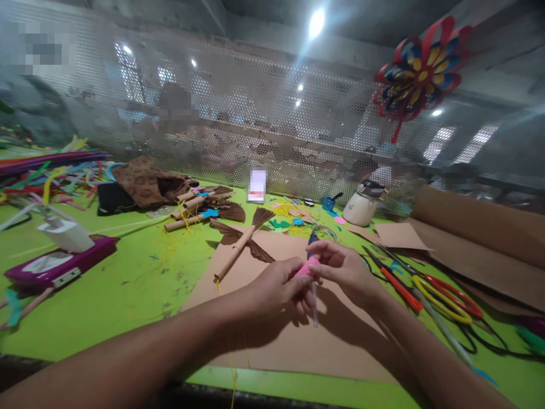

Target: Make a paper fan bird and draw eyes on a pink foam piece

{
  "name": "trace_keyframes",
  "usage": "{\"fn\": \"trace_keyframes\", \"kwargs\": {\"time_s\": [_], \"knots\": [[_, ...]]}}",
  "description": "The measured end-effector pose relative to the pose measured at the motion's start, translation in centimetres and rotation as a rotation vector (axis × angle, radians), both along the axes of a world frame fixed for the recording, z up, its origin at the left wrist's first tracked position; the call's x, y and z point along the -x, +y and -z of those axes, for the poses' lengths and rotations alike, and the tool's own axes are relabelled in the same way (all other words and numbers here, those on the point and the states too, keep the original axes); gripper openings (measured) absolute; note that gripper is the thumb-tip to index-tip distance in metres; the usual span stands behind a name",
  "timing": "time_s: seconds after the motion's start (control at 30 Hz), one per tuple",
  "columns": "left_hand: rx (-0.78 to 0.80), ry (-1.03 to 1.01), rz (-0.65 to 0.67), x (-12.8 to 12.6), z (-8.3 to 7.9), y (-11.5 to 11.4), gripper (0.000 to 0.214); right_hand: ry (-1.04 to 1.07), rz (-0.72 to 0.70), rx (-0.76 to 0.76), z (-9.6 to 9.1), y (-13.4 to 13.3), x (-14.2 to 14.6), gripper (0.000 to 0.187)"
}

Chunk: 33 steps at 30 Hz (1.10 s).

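A small pink paper piece (307,267) is pinched between both hands above a brown paper sheet (255,352). My left hand (276,284) grips it from the left with curled fingers. On the other side, the thumb and fingers of my right hand (349,271) close on its edge. Just behind the hands, a dark blue tool, perhaps a glue gun (313,237), is partly covered. A clear stick (315,309) shows below the fingers. To the left lies a brown paper tube (234,253) with pleated brown fans and yellow strings.
Several similar brown tubes with blue stars (209,213) lie farther back. At right are red- and yellow-handled scissors (443,298), red-handled pliers (402,288) and cardboard (489,250). A white pot (361,204) stands behind. At left sits a purple power strip (63,264) with a white plug.
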<state>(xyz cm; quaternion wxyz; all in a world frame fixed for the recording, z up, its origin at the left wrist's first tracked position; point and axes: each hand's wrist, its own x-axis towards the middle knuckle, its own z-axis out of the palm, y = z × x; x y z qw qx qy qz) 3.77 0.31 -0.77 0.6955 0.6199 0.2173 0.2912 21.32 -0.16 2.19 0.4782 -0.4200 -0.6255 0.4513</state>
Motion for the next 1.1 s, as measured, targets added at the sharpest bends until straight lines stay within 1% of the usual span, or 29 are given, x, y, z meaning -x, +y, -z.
{"fn": "trace_keyframes", "kwargs": {"time_s": [0.1,0.33,0.43,0.57,0.67,0.83,1.0,1.1], "knots": [[-0.013,0.022,0.013,-0.1,0.1,0.1,0.042,-0.019,-0.018,0.026,-0.3,-0.1,0.0,0.025],[-0.035,0.010,-0.063,-0.1,0.5,-0.2,0.035,-0.025,0.035,0.035,-0.3,-0.1,0.4,0.028],[-0.044,0.000,-0.073,-0.1,0.5,-0.2,0.032,-0.033,0.055,0.037,-0.3,-0.1,0.6,0.029],[-0.050,-0.003,-0.080,-0.2,0.3,-0.2,0.032,-0.040,0.077,0.034,-0.3,-0.1,0.7,0.029],[-0.030,0.008,-0.093,-0.2,0.1,-0.1,0.030,-0.054,0.083,0.030,-0.3,-0.1,0.8,0.029],[0.042,0.025,-0.069,-0.2,-0.1,0.1,0.030,-0.069,0.072,0.034,-0.3,-0.2,0.8,0.029],[0.023,0.053,-0.110,0.0,-0.3,0.4,0.032,-0.095,0.029,0.090,-0.1,-0.2,0.7,0.030],[0.052,0.049,-0.112,-0.1,-0.6,0.3,0.034,-0.112,0.044,0.088,-0.2,-0.3,0.7,0.032]]}}
